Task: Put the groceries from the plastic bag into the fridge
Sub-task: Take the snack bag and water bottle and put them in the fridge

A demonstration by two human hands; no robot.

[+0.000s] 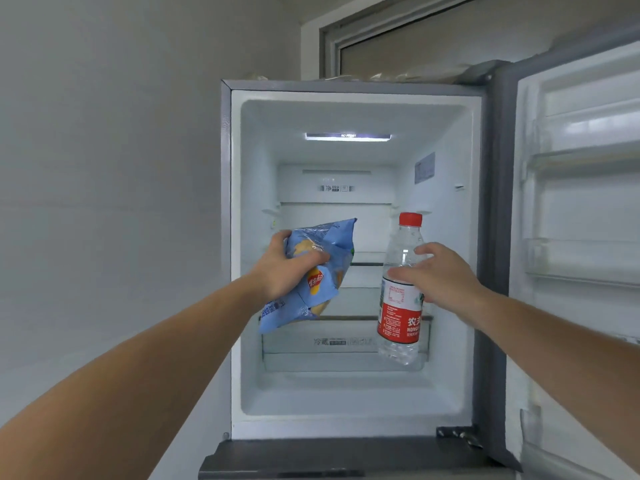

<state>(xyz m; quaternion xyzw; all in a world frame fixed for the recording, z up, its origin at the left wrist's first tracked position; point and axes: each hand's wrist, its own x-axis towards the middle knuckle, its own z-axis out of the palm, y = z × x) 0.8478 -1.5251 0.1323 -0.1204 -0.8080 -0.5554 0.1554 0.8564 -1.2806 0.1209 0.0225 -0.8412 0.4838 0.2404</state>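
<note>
Blue crisp bag is gripped in the left hand before the open fridge, the right hand curled round an upright water bottle (red cap) toward its right wall.

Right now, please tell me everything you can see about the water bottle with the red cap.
The water bottle is clear plastic with a red screw cap, closed, and a red and white label with printed text around its lower half. It looks full of water. It stands nearly upright, slightly tilted, held in the air in front of the open fridge. The right hand grips its middle from the right side. Nothing else touches it.
</note>
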